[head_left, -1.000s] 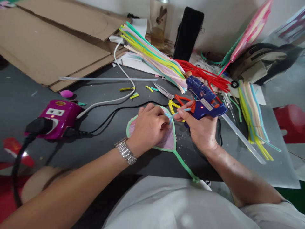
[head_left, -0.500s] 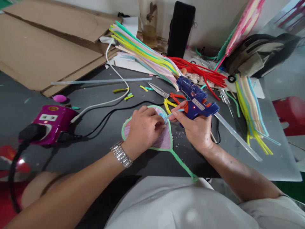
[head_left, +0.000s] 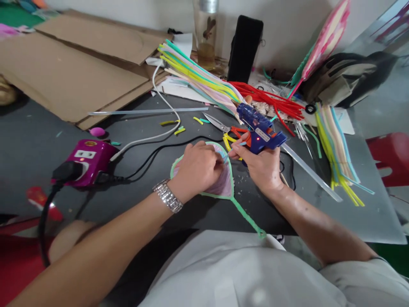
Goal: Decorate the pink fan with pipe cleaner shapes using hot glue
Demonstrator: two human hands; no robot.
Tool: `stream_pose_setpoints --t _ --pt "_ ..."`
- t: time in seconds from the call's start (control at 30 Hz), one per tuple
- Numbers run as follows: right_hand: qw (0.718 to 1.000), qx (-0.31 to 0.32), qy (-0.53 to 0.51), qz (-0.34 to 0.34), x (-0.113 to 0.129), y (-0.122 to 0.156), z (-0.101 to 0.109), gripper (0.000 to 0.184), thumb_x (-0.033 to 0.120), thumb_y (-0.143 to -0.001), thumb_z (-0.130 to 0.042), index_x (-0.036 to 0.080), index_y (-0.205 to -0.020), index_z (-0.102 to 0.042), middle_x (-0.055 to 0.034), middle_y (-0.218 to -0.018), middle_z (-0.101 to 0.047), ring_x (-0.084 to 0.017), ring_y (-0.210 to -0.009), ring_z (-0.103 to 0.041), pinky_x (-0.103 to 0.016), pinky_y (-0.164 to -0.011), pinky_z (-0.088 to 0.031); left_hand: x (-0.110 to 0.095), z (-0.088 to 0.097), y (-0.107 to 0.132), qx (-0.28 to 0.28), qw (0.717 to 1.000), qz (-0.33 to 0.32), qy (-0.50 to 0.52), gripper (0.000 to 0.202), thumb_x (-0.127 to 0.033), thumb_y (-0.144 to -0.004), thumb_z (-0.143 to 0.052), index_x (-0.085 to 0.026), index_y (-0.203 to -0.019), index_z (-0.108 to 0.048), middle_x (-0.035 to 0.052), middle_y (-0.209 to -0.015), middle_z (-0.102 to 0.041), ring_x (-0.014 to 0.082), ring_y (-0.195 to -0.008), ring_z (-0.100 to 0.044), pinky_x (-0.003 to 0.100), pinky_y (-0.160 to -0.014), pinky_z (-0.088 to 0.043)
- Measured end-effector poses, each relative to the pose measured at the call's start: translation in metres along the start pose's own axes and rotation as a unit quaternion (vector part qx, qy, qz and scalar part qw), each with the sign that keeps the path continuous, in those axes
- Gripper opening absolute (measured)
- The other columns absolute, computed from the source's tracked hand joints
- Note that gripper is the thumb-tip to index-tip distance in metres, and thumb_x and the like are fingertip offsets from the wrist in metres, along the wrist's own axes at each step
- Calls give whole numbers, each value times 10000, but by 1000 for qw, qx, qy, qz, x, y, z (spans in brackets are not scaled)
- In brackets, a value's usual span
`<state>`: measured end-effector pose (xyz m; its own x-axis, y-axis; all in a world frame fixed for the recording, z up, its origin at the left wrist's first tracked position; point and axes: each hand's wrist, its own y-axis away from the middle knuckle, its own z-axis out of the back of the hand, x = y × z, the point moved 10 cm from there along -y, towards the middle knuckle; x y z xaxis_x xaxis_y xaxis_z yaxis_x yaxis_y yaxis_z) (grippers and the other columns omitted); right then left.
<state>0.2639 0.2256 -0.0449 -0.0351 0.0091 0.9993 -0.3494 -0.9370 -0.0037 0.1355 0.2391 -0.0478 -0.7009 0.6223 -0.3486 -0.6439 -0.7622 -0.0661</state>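
My left hand (head_left: 200,168), a metal watch on its wrist, lies over a purple fan-shaped piece (head_left: 223,185) edged in green pipe cleaner. Its thumb and fingertips pinch near a light blue pipe cleaner (head_left: 242,144) on that surface; the exact contact is partly hidden. In my right hand (head_left: 263,168) is a blue glue gun (head_left: 260,130) with a lit red light, a clear glue stick (head_left: 313,172) sticking out behind. My right thumb and forefinger also hold the other end of the blue pipe cleaner. A twisted green handle (head_left: 247,218) runs from the piece toward me.
Scissors (head_left: 217,123) lie open beyond the piece. Behind are bundled pipe cleaners (head_left: 198,76), red ones (head_left: 271,98) and a black upright case (head_left: 245,49). At left sit a purple power socket (head_left: 92,162) with cords and flattened cardboard (head_left: 96,72). Another bundle (head_left: 335,145) lies right.
The view has shifted slightly, so objects at left appear farther right. Both hands keep their holds, with only small movement near the blue pipe cleaner.
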Motion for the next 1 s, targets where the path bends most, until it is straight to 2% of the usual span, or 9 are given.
stream_pose_setpoints --t 0.27,0.37,0.47,0.6,0.73,0.83,0.93,1.0 --pt "999 -1 -34 3 -1 3 2 272 343 -694 -833 221 -819 -625 35 -670 -703 -165 -560 -702 -316 -616 -630 -3 4 -3 -26 999 -8 -21 193 -228 -848 -607 -178 -726 -749 101 -783 -721 286 -850 -626 380 -692 -400" --pt "999 18 -35 4 2 5 2 287 383 -700 -839 211 -810 -637 27 -681 -707 -157 -569 -699 -305 -626 -626 -3 11 -4 -38 999 -4 -2 140 -214 -811 -640 -185 -805 -777 96 -821 -746 281 -849 -641 387 -739 -446" --pt "999 41 -34 8 5 10 4 307 418 -711 -839 196 -832 -665 31 -648 -693 -140 -539 -670 -276 -574 -597 -6 12 -6 -25 999 1 37 185 -160 -792 -632 -182 -875 -795 88 -859 -775 275 -882 -658 379 -800 -475" --pt "998 10 -45 37 11 20 29 308 401 -745 -836 179 -893 -684 60 -567 -633 -108 -470 -589 -234 -476 -520 -5 7 -9 9 997 43 56 209 -168 -811 -611 -183 -893 -803 80 -877 -790 258 -872 -681 348 -781 -484" --pt "997 -34 -20 64 22 38 65 233 403 -864 -759 182 -887 -692 49 -564 -611 -100 -464 -551 -228 -459 -486 -2 2 -10 23 996 68 50 227 -198 -798 -624 -189 -926 -811 82 -910 -798 249 -875 -704 340 -788 -489" --pt "996 -50 11 71 26 57 90 258 436 -913 -715 185 -856 -705 26 -580 -618 -113 -486 -565 -239 -468 -486 2 0 -12 20 995 83 50 244 -201 -797 -625 -203 -945 -820 84 -936 -802 248 -890 -712 341 -799 -494" --pt "996 -37 60 58 17 74 107 296 488 -917 -704 193 -929 -730 -28 -766 -716 -157 -621 -672 -282 -568 -556 10 -4 -13 45 988 116 86 207 -217 -777 -669 -197 -914 -823 75 -885 -798 229 -806 -705 329 -733 -484" --pt "994 -1 98 44 7 83 111 338 528 -924 -680 198 -985 -725 -57 -908 -750 -180 -693 -707 -320 -636 -587 13 -7 -15 68 981 130 129 164 -212 -767 -691 -185 -866 -819 61 -830 -791 206 -748 -689 312 -680 -459"
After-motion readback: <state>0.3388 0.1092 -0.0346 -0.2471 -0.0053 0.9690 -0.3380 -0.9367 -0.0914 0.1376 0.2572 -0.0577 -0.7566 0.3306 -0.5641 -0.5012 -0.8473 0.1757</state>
